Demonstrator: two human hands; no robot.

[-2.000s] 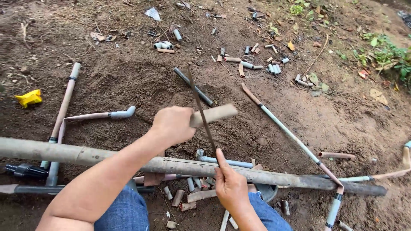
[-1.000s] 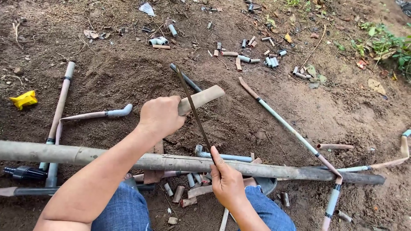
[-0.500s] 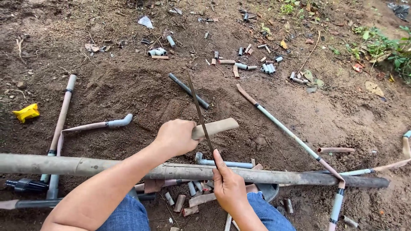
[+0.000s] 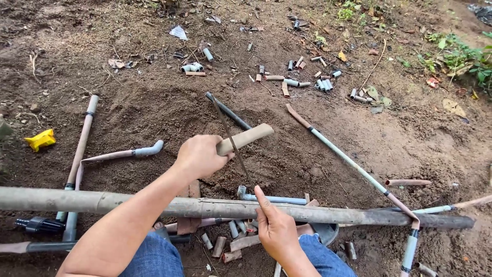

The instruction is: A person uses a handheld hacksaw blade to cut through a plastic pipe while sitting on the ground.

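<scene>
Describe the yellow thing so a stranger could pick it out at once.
Start at the long pole lying across the dirt before the knees. Up and left, past the upright pipe, the yellow piece lies alone near the picture's left edge. Nothing else there is bright yellow.

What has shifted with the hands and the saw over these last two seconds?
The left hand has drawn the saw back and forth, first up and away, then back down toward the long pole. The right hand stays pressed on that pole, which has not moved.

Soft, even daylight, faint shadows, no glare; sharp throughout, with slight wide-angle stretch at edges.
</scene>
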